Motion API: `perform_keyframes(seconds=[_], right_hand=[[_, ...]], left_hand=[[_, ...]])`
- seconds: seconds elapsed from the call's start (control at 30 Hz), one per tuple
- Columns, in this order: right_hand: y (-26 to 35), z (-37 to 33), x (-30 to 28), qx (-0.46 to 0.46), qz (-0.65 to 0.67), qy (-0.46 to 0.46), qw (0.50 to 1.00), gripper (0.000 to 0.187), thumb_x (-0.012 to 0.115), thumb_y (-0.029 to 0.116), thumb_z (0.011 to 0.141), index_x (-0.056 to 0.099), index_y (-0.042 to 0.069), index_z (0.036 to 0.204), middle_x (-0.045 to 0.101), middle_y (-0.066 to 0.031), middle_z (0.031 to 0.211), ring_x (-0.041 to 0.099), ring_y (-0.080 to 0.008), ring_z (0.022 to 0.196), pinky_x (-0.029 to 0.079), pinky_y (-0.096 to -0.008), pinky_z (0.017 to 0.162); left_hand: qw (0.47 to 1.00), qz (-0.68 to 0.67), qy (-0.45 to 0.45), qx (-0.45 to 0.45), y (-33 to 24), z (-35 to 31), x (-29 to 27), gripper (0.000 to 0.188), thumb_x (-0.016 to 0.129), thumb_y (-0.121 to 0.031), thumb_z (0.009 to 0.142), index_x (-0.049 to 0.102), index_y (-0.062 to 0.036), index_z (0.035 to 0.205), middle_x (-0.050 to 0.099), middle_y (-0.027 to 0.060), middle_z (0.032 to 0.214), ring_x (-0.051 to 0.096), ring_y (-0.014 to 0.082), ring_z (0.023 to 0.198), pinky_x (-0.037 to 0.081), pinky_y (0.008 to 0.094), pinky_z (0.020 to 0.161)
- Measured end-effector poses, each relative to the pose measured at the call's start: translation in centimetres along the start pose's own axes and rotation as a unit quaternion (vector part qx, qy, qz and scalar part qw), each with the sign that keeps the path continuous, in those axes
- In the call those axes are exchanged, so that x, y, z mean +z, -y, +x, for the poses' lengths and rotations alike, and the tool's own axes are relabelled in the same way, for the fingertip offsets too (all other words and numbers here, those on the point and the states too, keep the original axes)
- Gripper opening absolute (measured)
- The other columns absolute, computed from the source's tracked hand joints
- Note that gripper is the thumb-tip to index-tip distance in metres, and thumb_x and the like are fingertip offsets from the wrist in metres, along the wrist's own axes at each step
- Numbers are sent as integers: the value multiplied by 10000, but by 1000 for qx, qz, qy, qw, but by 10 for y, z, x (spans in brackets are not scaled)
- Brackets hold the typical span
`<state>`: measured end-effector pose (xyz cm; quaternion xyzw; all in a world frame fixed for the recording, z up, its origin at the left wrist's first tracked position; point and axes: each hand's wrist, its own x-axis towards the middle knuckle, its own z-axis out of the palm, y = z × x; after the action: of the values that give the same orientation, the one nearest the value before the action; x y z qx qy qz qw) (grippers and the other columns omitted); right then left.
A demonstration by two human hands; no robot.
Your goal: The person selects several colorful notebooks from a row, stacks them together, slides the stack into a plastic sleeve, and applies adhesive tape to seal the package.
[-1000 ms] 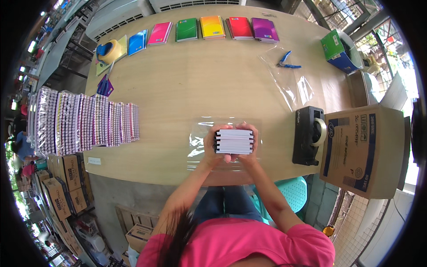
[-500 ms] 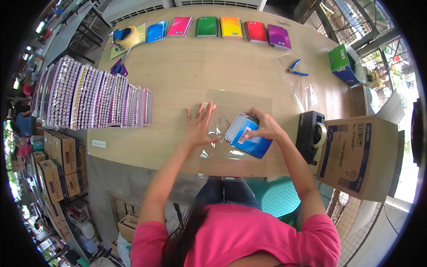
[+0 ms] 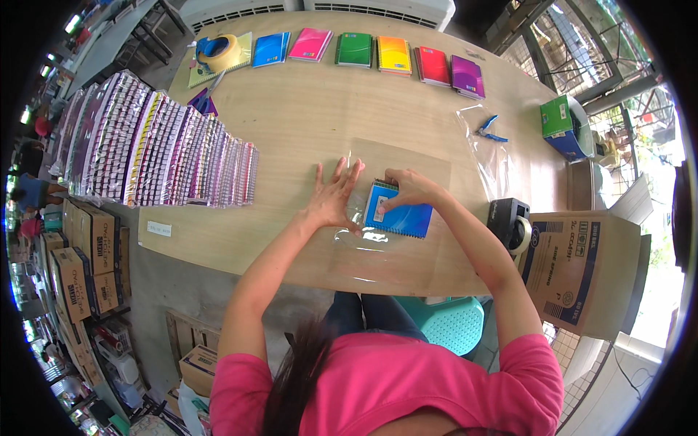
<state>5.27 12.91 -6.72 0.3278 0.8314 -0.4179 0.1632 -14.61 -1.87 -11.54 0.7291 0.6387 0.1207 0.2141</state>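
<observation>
A clear plastic sheet [image 3: 439, 164] lies on the wooden table in front of me. My left hand [image 3: 334, 202] rests on its left part, palm down with the fingers spread. My right hand [image 3: 409, 190] grips a blue spiral notebook [image 3: 407, 220] by its far edge, thumb on the cover beside a white label. The notebook sits level over the sheet, its coil along the near side; whether others lie under it is hidden.
Spiral notebooks form a tall wrapped stack [image 3: 156, 149] at left. Several coloured notebooks, such as a green one [image 3: 354, 51], line the far edge. Blue pliers [image 3: 492, 129], a tape dispenser [image 3: 507, 225] and a cardboard box [image 3: 574, 269] stand right; scissors [image 3: 207, 94] lie far left.
My right hand has brought the tilted blue notebooks down and turned them straighter over the plastic sheet. The left hand stays spread on the sheet. The whole view has shifted slightly.
</observation>
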Motion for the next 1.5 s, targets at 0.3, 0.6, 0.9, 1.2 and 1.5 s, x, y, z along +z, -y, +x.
perform_keyframes(seconds=[0.3,0.6,0.9,1.2,1.5], right_hand=[[-4,-33,-6,-163,-176,-321,916,724,854,559,563,677,85,1080,550,-118,1161,529,-296,1121,474,-408,891],[18,-163,138,-136,-114,-374,910,186,776,187,730,686,129,882,600,-49,831,613,-262,847,488,-382,675],[-3,-181,109,-117,-50,-428,895,122,744,167,760,683,131,860,614,-55,783,616,-260,751,466,-386,651],[-12,-200,155,-82,-232,-393,886,475,733,270,744,660,135,1194,604,-35,1185,542,-245,1090,352,-495,949],[48,-203,136,-44,-171,-131,975,515,751,213,685,641,100,1175,584,-102,1242,450,-336,1309,251,-633,1097]], left_hand=[[953,-120,-277,37,-32,-61,18,1019,821,-558,613,419,-111,1435,477,103,1408,410,328,1334,279,612,1061],[992,-117,-2,56,-76,-79,41,150,660,-193,837,606,-110,950,615,34,986,633,253,948,517,397,732],[978,-82,-142,130,-108,-72,1,199,714,-243,808,638,-76,885,643,98,785,662,294,789,534,388,684],[985,-134,106,19,-114,-27,-34,262,744,-257,806,652,-35,700,674,107,757,662,272,756,503,377,656],[988,-77,-65,116,-112,-41,-25,105,635,-168,900,660,-67,887,677,97,826,673,276,797,507,403,651]])
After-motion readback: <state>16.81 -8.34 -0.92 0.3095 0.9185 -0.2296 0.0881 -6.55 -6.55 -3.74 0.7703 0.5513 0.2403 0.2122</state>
